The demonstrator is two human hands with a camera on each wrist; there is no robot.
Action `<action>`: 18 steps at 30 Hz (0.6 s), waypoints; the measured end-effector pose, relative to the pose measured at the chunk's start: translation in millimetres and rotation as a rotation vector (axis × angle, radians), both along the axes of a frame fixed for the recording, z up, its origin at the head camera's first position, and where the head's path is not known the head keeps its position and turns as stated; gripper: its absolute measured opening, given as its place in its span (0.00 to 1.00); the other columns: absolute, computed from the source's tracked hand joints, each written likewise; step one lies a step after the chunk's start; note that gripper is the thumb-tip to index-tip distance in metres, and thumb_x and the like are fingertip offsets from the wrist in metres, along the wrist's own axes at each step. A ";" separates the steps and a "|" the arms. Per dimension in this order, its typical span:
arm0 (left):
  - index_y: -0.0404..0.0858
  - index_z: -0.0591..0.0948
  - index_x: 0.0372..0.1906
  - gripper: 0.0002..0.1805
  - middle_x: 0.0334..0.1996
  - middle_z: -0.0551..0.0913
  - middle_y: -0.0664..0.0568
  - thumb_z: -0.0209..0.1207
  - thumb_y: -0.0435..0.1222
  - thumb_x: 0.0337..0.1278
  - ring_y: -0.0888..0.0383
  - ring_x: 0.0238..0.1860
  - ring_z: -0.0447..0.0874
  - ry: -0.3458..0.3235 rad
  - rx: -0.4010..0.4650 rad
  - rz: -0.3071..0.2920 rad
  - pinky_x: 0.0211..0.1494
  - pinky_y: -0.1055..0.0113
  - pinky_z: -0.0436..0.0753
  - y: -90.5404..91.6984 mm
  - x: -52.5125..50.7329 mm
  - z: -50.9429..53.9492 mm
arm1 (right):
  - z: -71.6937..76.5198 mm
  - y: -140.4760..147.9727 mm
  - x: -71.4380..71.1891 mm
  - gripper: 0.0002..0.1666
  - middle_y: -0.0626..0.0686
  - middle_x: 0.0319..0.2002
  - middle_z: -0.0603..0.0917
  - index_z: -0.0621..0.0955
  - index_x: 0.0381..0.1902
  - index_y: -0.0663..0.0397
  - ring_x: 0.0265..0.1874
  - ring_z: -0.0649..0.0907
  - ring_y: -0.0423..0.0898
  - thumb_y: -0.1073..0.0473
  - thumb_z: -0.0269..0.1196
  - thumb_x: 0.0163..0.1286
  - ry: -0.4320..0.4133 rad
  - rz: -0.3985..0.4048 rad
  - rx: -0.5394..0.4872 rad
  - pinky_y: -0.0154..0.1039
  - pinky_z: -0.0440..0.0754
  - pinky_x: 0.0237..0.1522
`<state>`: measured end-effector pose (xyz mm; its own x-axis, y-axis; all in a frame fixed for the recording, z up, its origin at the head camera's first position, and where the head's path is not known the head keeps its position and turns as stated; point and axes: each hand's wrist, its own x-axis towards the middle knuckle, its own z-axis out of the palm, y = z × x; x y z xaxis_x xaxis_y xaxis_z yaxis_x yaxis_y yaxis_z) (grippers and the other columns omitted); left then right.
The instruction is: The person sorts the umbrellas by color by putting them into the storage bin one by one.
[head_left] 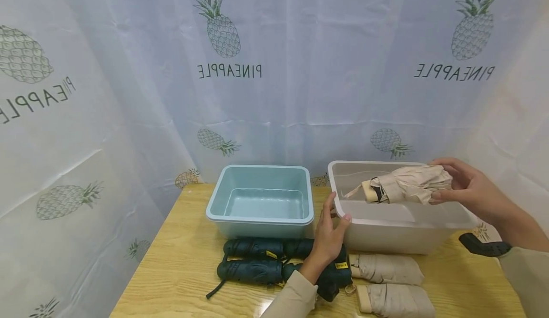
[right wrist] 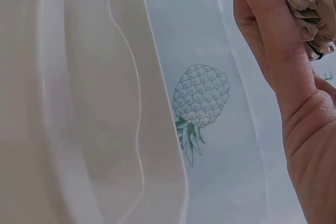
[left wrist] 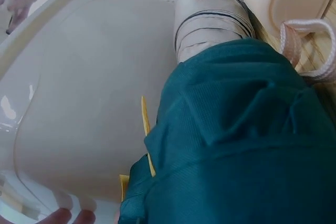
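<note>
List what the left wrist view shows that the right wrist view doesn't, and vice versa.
Only the left wrist view: a dark green umbrella, beige umbrellas lying on the wooden tabletop, and fingertips of the left hand.

Only the right wrist view: crumpled folds of the held umbrella close up, and a large, clear pineapple print.

Both: the beige bin, the curtain and the right hand, which is blurred at the left wrist view's corner.

In the head view, plain beige sleeves cover the arms: the left sleeve (head_left: pixel 291 299) shows at six o'clock, the right sleeve (head_left: pixel 525 277) at four o'clock. A black, bent attachment (head_left: pixel 484 247) juts toward nine o'clock beside the right cuff (head_left: pixel 505 257).
</note>
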<state>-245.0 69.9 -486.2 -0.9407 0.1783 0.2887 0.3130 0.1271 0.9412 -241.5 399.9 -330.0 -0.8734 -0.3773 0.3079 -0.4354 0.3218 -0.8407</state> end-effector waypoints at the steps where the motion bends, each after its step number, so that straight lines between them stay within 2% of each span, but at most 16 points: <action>1: 0.67 0.51 0.80 0.38 0.71 0.70 0.56 0.51 0.56 0.71 0.56 0.64 0.74 -0.001 -0.001 0.002 0.57 0.56 0.79 -0.3 0.4 0.5 | 1.3 -0.8 -1.5 0.42 0.44 0.76 0.59 0.63 0.74 0.60 0.36 0.90 0.48 0.83 0.58 0.64 -0.009 -0.027 0.038 0.35 0.87 0.42; 5: 0.67 0.51 0.80 0.37 0.71 0.70 0.55 0.51 0.57 0.71 0.56 0.65 0.74 -0.003 -0.002 0.001 0.58 0.55 0.79 -0.8 1.1 2.1 | 5.5 -4.6 -8.9 0.41 0.48 0.80 0.53 0.63 0.75 0.55 0.37 0.90 0.50 0.78 0.61 0.67 -0.031 -0.077 0.147 0.31 0.85 0.44; 6: 0.68 0.51 0.80 0.37 0.71 0.70 0.55 0.50 0.57 0.72 0.55 0.65 0.75 -0.002 -0.005 0.001 0.58 0.55 0.79 -0.8 1.0 2.2 | 6.3 -5.6 -10.5 0.41 0.45 0.81 0.51 0.63 0.75 0.53 0.37 0.91 0.50 0.76 0.61 0.68 -0.035 -0.090 0.174 0.30 0.84 0.44; 9: 0.68 0.51 0.80 0.37 0.71 0.69 0.55 0.50 0.57 0.71 0.55 0.65 0.74 -0.005 -0.006 0.000 0.59 0.54 0.79 -0.7 0.7 2.2 | 8.5 -9.4 -17.3 0.40 0.44 0.77 0.59 0.63 0.74 0.53 0.38 0.91 0.50 0.74 0.63 0.68 -0.056 -0.100 0.196 0.33 0.85 0.43; 10: 0.68 0.51 0.80 0.37 0.71 0.69 0.55 0.50 0.57 0.71 0.55 0.65 0.74 -0.005 -0.006 -0.001 0.59 0.54 0.79 -0.7 0.6 2.1 | 8.8 -10.3 -19.6 0.39 0.40 0.74 0.61 0.64 0.73 0.53 0.38 0.91 0.50 0.74 0.63 0.68 -0.058 -0.097 0.200 0.34 0.86 0.42; 14: 0.69 0.51 0.79 0.37 0.71 0.70 0.55 0.50 0.57 0.71 0.55 0.65 0.75 -0.004 -0.002 0.000 0.60 0.54 0.79 -0.4 0.6 1.1 | 9.8 -13.3 -29.1 0.37 0.38 0.60 0.76 0.65 0.70 0.54 0.38 0.90 0.49 0.74 0.64 0.67 -0.069 -0.060 0.195 0.41 0.88 0.40; 18: 0.68 0.51 0.79 0.37 0.70 0.71 0.56 0.51 0.55 0.71 0.56 0.65 0.75 0.005 -0.008 0.011 0.58 0.55 0.80 0.7 0.2 0.2 | 9.4 -13.7 -38.7 0.36 0.42 0.51 0.83 0.66 0.69 0.54 0.38 0.89 0.49 0.74 0.65 0.67 -0.089 -0.015 0.195 0.44 0.88 0.39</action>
